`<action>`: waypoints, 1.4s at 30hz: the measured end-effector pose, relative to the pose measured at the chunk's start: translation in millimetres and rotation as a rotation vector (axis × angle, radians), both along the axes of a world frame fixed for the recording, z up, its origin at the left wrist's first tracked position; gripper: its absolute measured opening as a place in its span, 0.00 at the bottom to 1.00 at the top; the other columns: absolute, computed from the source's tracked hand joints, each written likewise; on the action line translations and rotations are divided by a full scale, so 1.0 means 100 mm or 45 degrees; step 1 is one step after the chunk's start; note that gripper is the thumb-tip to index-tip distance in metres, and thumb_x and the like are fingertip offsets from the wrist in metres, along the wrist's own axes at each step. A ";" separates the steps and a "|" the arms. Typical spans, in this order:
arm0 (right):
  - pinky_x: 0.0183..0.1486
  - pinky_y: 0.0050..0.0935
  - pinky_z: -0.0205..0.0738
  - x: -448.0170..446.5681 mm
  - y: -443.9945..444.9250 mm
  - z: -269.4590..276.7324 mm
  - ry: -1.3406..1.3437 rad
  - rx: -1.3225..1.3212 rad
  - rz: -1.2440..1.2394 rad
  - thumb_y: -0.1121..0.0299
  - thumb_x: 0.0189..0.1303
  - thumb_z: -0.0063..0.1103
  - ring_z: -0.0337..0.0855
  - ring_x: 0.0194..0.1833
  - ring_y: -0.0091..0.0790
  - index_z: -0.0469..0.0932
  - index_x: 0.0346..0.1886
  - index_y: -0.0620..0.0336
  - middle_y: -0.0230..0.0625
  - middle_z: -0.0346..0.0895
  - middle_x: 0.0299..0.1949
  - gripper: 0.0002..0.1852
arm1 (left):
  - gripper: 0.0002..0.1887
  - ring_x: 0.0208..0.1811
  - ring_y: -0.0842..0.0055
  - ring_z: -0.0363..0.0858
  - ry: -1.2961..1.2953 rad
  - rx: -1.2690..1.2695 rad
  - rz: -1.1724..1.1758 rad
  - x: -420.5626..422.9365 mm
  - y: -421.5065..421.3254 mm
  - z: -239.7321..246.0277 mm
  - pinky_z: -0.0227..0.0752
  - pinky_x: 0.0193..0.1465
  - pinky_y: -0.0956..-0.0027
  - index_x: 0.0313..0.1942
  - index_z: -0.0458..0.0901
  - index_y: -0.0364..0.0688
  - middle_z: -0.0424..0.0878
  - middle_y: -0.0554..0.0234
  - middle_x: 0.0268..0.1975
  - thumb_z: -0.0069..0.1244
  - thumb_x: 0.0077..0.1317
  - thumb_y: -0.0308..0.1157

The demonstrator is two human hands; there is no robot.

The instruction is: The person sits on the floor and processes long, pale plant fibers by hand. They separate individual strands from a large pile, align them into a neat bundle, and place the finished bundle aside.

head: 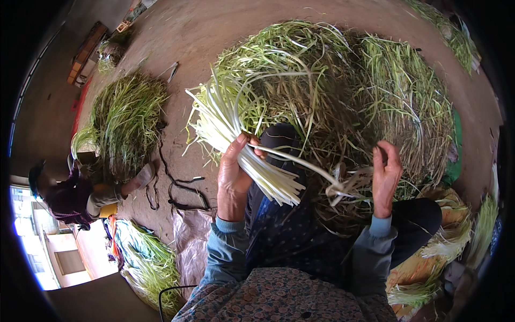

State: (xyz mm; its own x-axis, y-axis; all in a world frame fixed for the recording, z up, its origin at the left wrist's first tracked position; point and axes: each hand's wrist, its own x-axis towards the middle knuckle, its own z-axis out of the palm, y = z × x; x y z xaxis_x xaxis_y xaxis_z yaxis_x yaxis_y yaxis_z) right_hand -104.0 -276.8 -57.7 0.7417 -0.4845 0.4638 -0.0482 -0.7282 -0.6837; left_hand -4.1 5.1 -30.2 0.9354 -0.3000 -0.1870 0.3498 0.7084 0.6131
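My left hand (235, 167) is closed around a thick bundle of pale green-white stalks (217, 120), probably garlic shoots. Their even ends point down to the right, and the leafy tops fan out at upper left. One longer stalk (297, 160) sticks out of this grip to the right, ending in a brownish root end (334, 189) with loose papery skin (356, 179) around it. My right hand (387, 173) is raised just right of that skin, fingers curled and thumb slightly apart. Nothing shows between its fingertips. Whether the skin touches this hand is unclear.
A large heap of untrimmed stalks (318, 80) lies ahead, with another pile (406, 108) at right. Cleaned stalks (446, 241) rest on yellow sacking at lower right. Left are a black cord (173, 181), a pale sack (193, 241) and a seated person (64, 197) beside another heap (124, 124).
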 end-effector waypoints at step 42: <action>0.20 0.32 0.65 -0.06 0.80 -0.04 0.221 0.312 0.603 0.69 0.60 0.52 0.74 0.17 0.38 0.71 0.35 0.61 0.40 0.73 0.19 0.05 | 0.16 0.26 0.77 0.74 -0.037 0.186 0.048 -0.17 -0.24 -0.02 0.73 0.29 0.70 0.42 0.72 0.40 0.78 0.58 0.38 0.54 0.57 0.37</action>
